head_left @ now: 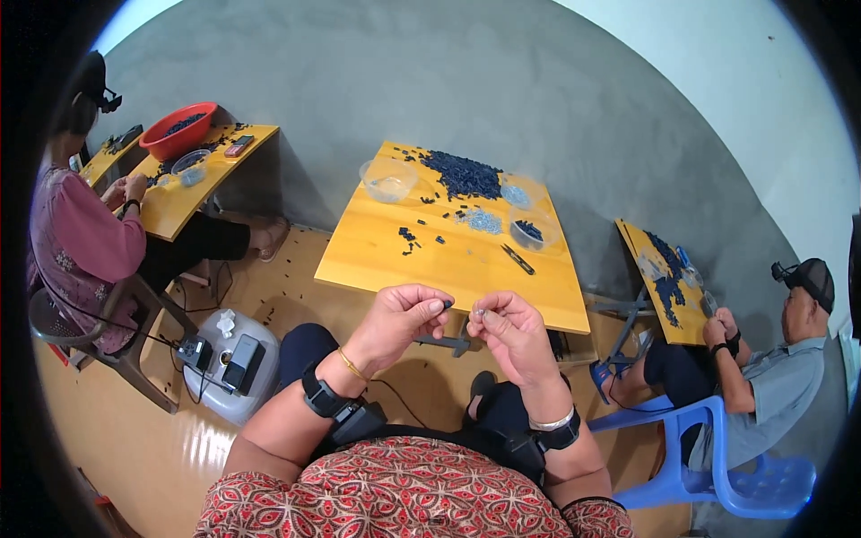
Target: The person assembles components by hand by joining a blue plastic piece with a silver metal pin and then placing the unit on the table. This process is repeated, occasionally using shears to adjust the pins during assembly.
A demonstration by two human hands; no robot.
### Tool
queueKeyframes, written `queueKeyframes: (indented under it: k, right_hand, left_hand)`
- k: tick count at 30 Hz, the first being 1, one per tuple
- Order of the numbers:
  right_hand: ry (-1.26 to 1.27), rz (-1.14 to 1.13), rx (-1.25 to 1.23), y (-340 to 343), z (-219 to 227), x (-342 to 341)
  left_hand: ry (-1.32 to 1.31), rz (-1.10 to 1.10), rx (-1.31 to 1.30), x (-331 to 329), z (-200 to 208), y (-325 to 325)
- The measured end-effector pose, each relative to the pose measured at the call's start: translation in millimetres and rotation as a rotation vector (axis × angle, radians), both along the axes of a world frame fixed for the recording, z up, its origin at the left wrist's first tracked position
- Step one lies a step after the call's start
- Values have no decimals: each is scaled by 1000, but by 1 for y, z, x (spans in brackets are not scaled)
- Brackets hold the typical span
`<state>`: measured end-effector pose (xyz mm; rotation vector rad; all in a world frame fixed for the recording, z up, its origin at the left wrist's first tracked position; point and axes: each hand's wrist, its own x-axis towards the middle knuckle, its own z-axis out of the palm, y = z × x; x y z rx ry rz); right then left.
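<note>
My left hand (395, 323) pinches a small dark blue piece (447, 305) between thumb and fingertips, just over the table's front edge. Close by on the right, my right hand (515, 339) grips a tiny clear or silvery piece (480, 312), too small to name. The two hands are slightly apart. Beyond them, the yellow wooden table (359, 251) bears a heap of dark pieces (462, 175) and a scatter of small clear pieces (482, 221). A clear bowl (549, 240) with dark pieces stands beside slim black snips or tweezers (517, 260).
Another clear bowl (388, 184) stands at the table's far left. A person (90, 215) works at a left table with a red basin (179, 131). A white stool (238, 327) holds small devices. Another person (762, 359) sits at right on a blue plastic chair (717, 430).
</note>
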<state>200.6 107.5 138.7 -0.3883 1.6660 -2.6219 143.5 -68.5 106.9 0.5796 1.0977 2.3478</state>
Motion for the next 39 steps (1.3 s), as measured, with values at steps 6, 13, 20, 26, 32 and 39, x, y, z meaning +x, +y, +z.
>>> queueKeyframes:
  k: [6,13,20,26,32,39]
  right_hand:
    - [35,-3,9,-9,5,5]
    - [173,-199,222,-13,5,8]
    - [529,-456,694,-24,19,12]
    - [612,-531,882,-32,28,13]
    - [580,-529,801,-31,26,12]
    - [568,-484,760,-33,15,2]
  left_hand:
    - [31,34,-11,12,7,-4]
    - [20,-14,40,17,14,-5]
    - [-38,-63,164,20,12,-3]
    - [-44,-56,168,21,11,-3]
    - [-96,-145,214,17,5,-4]
    - [60,62,32,20,7,1]
